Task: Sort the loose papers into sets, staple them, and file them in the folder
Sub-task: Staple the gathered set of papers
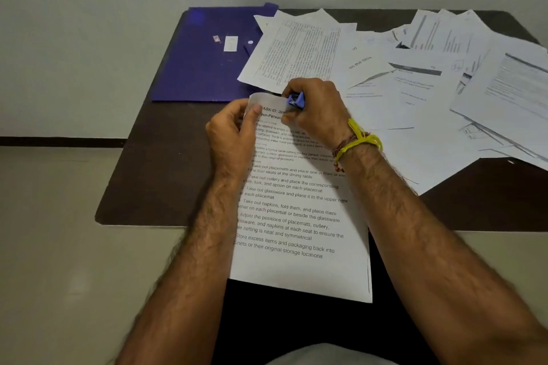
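A set of printed pages [296,216] lies in front of me, its lower part hanging over the table's near edge. My left hand [231,133] pinches the curled top left corner of the set. My right hand [317,109] grips a small blue stapler [296,100] at that same corner. A purple folder [207,53] lies shut at the back left of the table. Several loose papers [415,83] are spread over the right half.
The dark brown table [154,163] stands against a pale wall, with a bare strip along its left side. A yellow thread band is on my right wrist. Papers at the far right [510,104] run past the frame's edge.
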